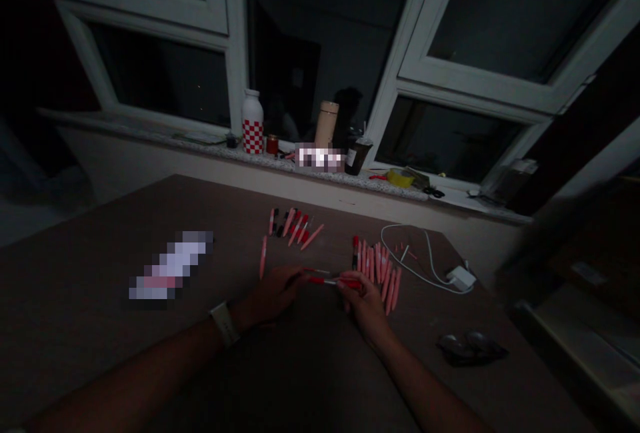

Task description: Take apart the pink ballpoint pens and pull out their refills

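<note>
Right hand [363, 303] has its fingers [351, 286] pinching a red pen [334, 281], left hand [273, 293] curled just beside the pen's end, can't tell if it's gripping; pink pens [383, 273] sit just past the right fingers.

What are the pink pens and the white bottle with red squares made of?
The pink pens look like smooth plastic, with a faint shine along their barrels. The white bottle has a smooth, slightly glossy surface, so it may be glazed ceramic or painted metal; the dim light leaves that open.
</note>
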{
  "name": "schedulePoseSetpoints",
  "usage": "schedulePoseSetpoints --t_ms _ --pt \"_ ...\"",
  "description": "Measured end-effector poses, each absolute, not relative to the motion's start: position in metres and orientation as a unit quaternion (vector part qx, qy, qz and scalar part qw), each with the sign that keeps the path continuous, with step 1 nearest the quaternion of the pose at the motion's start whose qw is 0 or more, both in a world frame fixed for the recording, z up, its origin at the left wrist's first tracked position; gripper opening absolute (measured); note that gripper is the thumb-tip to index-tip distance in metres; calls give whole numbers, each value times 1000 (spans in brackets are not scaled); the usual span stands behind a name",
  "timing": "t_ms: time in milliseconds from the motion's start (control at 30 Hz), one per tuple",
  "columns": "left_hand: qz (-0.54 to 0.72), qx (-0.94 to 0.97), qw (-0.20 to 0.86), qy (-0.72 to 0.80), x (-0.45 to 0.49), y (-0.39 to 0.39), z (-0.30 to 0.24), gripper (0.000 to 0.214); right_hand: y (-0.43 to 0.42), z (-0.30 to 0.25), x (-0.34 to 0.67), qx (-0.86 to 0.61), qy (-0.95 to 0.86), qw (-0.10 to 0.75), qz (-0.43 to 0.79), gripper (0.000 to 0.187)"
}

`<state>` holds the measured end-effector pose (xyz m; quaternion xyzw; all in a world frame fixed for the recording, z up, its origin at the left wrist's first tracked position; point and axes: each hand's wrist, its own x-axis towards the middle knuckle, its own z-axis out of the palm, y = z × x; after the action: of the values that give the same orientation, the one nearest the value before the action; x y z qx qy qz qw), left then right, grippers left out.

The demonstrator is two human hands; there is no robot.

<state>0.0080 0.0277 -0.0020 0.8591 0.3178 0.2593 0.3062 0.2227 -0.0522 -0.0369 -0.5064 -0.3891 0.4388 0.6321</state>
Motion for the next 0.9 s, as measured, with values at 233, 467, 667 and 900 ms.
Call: schedulePoseSetpoints --t_ms 233,467,667,900 --pt "269 847 318 332 5 27 -1 41 -53 -37 224 -503 -401 630 435 39" --pt "290 841 320 326 2 26 -4 30 -54 -39 225 -523 -398 624 423 43" --pt "293 868 278 289 1 27 -7 27 -54 -41 225 -519 -382 637 423 44" --pt "284 875 244 306 3 24 -4 22 -53 -40 225 -514 -372 645 426 45"
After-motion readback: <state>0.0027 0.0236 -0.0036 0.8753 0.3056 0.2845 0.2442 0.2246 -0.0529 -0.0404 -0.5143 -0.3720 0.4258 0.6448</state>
